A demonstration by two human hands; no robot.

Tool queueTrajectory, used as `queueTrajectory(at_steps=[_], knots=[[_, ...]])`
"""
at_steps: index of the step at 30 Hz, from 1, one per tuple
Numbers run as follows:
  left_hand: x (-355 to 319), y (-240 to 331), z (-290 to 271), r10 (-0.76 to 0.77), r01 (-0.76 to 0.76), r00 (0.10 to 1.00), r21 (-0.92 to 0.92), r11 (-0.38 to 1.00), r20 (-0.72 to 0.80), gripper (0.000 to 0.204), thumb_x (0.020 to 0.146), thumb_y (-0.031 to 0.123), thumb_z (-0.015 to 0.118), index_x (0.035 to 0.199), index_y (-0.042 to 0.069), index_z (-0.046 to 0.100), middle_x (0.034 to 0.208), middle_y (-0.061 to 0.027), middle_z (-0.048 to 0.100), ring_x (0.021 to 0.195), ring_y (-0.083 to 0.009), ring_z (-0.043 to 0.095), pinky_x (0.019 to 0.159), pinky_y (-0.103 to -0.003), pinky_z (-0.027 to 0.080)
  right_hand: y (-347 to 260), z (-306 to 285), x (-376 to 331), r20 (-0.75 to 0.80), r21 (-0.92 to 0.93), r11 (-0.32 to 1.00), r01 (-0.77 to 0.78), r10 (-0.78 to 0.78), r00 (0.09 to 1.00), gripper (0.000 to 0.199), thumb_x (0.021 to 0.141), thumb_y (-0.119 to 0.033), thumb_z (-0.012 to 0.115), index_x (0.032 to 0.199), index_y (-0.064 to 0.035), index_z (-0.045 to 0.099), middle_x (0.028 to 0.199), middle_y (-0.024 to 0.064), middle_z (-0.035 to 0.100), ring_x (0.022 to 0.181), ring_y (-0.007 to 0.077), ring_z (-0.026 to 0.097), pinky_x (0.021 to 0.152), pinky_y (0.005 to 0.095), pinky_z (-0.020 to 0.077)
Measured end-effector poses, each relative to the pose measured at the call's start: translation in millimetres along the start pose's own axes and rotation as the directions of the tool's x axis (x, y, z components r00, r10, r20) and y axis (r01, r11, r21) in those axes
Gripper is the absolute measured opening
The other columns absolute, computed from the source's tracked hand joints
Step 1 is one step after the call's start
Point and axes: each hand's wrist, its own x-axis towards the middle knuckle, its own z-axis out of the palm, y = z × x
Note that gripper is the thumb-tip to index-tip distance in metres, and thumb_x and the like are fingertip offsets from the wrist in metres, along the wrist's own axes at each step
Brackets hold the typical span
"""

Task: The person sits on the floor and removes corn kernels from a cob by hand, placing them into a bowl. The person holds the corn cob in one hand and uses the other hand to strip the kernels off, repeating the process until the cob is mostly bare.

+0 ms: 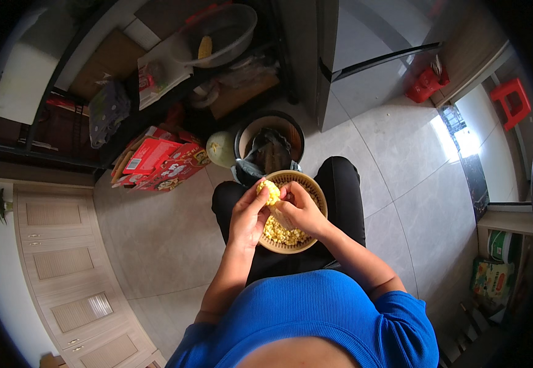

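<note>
A partly stripped corn cob [271, 192] is held between my two hands, with yellow kernels on its upper end and a paler lower part. My left hand [248, 219] is closed round it from the left, the thumb along its side. From the right, my right hand [303, 212] grips it with bent fingers and the thumb pressed in. Below them a tan basket [323, 205] rests on my lap between my black-clad legs. Loose corn kernels [283, 235] lie in the basket; my hands hide part of them.
Just beyond my knees stands a round bin [299, 136] with a dark liner, beside a pale green melon [220, 149]. Red flattened cartons [174, 164] lean by the shelf. A clear basin [242, 38] there holds another corn cob [205, 47]. A grey fridge [371, 37] stands ahead.
</note>
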Motion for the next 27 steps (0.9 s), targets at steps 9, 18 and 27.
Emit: queueTrajectory(at_steps=[9, 18, 27], knots=[[-0.3, 0.8, 2.7, 0.047, -0.047, 0.999, 0.036, 0.998, -0.003, 0.033, 0.088, 0.013, 0.060, 0.120, 0.004, 0.055, 0.111, -0.0072, 0.058, 0.099, -0.0168, 0.057, 0.087, -0.030, 0.046, -15.4, 0.2, -0.7, 0.054, -0.009, 0.998, -0.064, 0.064, 0.997, 0.016, 0.086, -0.012, 0.058, 0.089, -0.0069, 0.043, 0.072, -0.0014, 0.046, 0.062, 0.0043, 0.045, 0.053, 0.0193, 0.0366], [0.5, 0.4, 2.4, 0.064, -0.064, 0.998, 0.019, 0.998, 0.007, 0.034, 0.088, 0.013, 0.060, 0.120, 0.002, 0.053, 0.112, -0.0073, 0.058, 0.100, -0.0164, 0.056, 0.088, -0.031, 0.046, -15.1, -2.6, -2.7, 0.043, -0.010, 0.984, -0.176, 0.176, 0.983, 0.012, 0.087, -0.009, 0.052, 0.095, -0.0071, 0.044, 0.085, -0.0005, 0.047, 0.080, 0.0069, 0.047, 0.068, 0.0206, 0.0401], [-1.3, -6.3, 7.8, 0.118, -0.116, 0.991, 0.041, 0.992, -0.055, 0.034, 0.089, 0.012, 0.059, 0.119, -0.002, 0.053, 0.109, -0.0091, 0.058, 0.097, -0.0154, 0.057, 0.083, -0.027, 0.048, -13.1, 2.6, -2.9, 0.005, -0.313, 0.949, 0.047, -0.048, 0.999, 0.024, 0.081, -0.012, 0.063, 0.094, -0.0016, 0.046, 0.071, 0.0008, 0.048, 0.061, 0.0050, 0.044, 0.052, 0.0195, 0.0358]])
